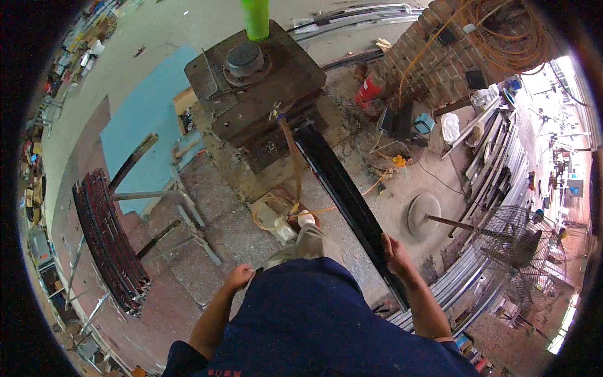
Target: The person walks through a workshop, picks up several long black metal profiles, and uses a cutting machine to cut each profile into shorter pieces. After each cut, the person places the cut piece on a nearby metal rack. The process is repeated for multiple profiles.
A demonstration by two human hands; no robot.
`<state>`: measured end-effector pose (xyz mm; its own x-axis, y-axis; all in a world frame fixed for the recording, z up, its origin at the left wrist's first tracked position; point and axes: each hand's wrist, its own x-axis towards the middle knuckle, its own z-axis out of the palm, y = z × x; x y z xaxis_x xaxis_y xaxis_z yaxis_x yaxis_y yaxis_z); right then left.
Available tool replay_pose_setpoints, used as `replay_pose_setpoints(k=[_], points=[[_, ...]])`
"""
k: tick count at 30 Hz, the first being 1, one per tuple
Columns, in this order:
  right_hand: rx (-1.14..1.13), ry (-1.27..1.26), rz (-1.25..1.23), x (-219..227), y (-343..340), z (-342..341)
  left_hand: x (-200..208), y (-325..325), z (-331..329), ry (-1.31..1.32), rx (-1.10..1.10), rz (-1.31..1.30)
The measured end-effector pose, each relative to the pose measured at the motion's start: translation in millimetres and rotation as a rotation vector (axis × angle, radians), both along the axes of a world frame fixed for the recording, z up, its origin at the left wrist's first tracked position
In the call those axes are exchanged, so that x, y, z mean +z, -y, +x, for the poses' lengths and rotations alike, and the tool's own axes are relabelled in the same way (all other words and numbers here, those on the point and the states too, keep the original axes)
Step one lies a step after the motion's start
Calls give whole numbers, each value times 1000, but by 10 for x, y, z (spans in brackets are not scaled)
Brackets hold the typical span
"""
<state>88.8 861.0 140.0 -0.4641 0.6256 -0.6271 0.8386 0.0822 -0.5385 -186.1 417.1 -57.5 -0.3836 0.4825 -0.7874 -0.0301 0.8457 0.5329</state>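
Observation:
My right hand (395,255) is closed round the near part of a long black metal profile (342,191). The profile slants away from me, its far end reaching the heavy, rusty machine (257,88). By my left hip, my left hand (239,276) is closed, with a small dark bit showing beside the fingers; what it is I cannot make out. On top of the machine sit a round metal knob (245,60) and a green cup (256,22). A brown hose (293,154) hangs down from the machine's near edge toward my feet.
To the left, several dark profiles (107,242) lie across trestles. A pedestal fan (518,239) stands at the right, near long metal lengths (490,151). Orange hose coils hang on a brick pillar (421,56). A red container (367,92) and cables lie on the floor.

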Motion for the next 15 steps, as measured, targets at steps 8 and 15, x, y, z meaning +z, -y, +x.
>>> replay_pose_setpoints(k=[8,15], points=[[-38,15,-28,-1,-17,-111,-506,800,58,-68,-153,38],[53,-251,-106,-874,-145,-404,-123,864,156,-32,-64,-180]])
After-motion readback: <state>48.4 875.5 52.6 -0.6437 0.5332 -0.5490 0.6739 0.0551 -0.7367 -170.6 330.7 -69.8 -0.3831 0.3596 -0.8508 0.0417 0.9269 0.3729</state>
